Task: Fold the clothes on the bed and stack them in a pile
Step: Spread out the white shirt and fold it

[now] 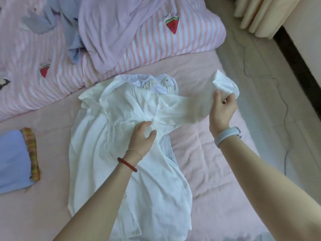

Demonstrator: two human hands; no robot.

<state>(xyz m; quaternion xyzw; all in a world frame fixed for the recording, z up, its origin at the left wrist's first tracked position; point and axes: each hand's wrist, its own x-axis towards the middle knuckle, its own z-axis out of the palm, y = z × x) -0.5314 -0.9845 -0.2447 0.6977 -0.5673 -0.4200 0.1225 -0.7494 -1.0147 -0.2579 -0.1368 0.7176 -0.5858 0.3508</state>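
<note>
White garment (111,136) lies spread on the bed (199,162), mid-scene, collar end far, hem near. Lace trim at the neck; a paler layer shows under its right edge.

Left hand (141,136) rests on the garment's middle near the armpit seam, fingers loosely curved, pinning the cloth; whether it pinches a fold, cannot tell. Right hand (223,108) grasps the right sleeve (191,106) close to the cuff, holding it lifted and stretched out to the right, cuff end flopping over the fingers.

Step in hand, as judged: the sleeve fold, first stage of folding this piece. Body not yet folded.

Next move likely calls for carrying the sleeve leftward across the chest and laying it flat, left hand keeping the body from dragging; thin cloth, wrinkles readily, will want smoothing.

Folded blue piece (12,164) with a striped edge sits at far left on the bed, probably the pile's start. Unfolded clothes (111,28) heaped on the striped quilt (156,54) at the far side.
</note>
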